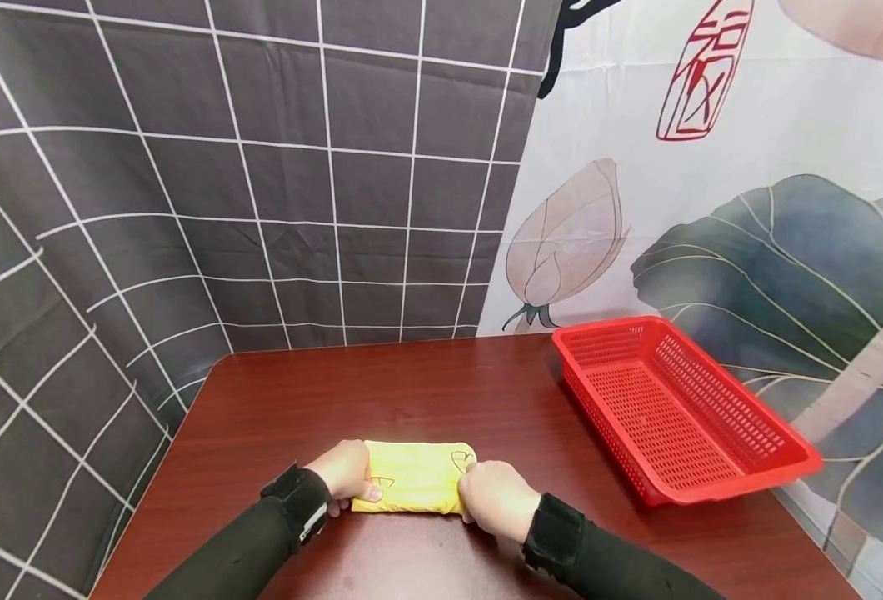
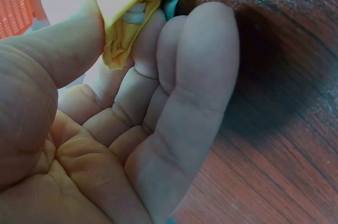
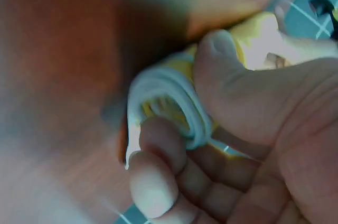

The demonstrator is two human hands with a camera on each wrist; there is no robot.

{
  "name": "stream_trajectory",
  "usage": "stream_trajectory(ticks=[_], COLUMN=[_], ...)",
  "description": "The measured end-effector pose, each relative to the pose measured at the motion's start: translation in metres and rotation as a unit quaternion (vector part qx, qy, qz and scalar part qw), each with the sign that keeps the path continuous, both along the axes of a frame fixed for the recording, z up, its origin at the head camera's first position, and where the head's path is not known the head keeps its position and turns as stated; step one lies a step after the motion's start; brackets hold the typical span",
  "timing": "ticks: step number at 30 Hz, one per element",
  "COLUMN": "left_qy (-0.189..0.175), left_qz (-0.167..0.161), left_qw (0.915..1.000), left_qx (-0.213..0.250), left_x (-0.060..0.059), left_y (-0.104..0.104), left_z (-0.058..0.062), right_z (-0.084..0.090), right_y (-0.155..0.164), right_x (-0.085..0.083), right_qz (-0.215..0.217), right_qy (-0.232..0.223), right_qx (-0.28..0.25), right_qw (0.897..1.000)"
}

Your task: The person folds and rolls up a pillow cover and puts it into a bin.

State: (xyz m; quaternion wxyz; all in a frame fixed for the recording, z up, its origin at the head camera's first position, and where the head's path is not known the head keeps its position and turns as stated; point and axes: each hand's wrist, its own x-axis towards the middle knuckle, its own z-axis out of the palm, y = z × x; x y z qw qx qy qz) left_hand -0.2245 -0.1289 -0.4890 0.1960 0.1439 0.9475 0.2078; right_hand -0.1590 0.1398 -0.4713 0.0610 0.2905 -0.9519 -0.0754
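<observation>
A yellow cloth (image 1: 415, 477) with dark line drawings lies folded into a flat bundle near the front of the brown table. My left hand (image 1: 344, 471) pinches its left end, thumb on top and fingers underneath. In the left wrist view, folded yellow layers of the cloth (image 2: 120, 28) show between the thumb and fingers, with a bit of white inside. At the right end, my right hand (image 1: 497, 498) grips the bundle. The right wrist view shows that end of the cloth (image 3: 163, 84) rolled into white-edged layers, with the thumb above and fingertips at its opening.
To the right, a red plastic basket (image 1: 741, 482) with perforated sides stands on the table (image 1: 321, 400). A grey gridded sheet (image 1: 276, 183) hangs behind and to the left. Beside it is a white sheet (image 1: 584, 125) printed with lotus flowers and leaves.
</observation>
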Motion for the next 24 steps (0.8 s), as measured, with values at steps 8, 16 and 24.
stream_trajectory(ticks=[8, 16, 24], left_qy=[0.002, -0.003, -0.006], left_qz=[0.025, 0.024, 0.027], left_qw=[0.9997, 0.9997, 0.9996], left_qx=[0.003, 0.007, -0.004], left_x=[0.014, 0.012, 0.013], left_y=[0.007, 0.006, 0.003], left_z=[0.024, 0.022, 0.024], right_z=[0.016, 0.019, 0.013], right_y=[0.014, 0.017, 0.017], right_x=[-0.039, -0.051, -0.042], right_qz=[-0.003, -0.022, -0.029], right_qy=[-0.232, -0.285, -0.27], right_qx=[-0.07, -0.101, -0.134], right_qw=[0.97, 0.953, 0.953])
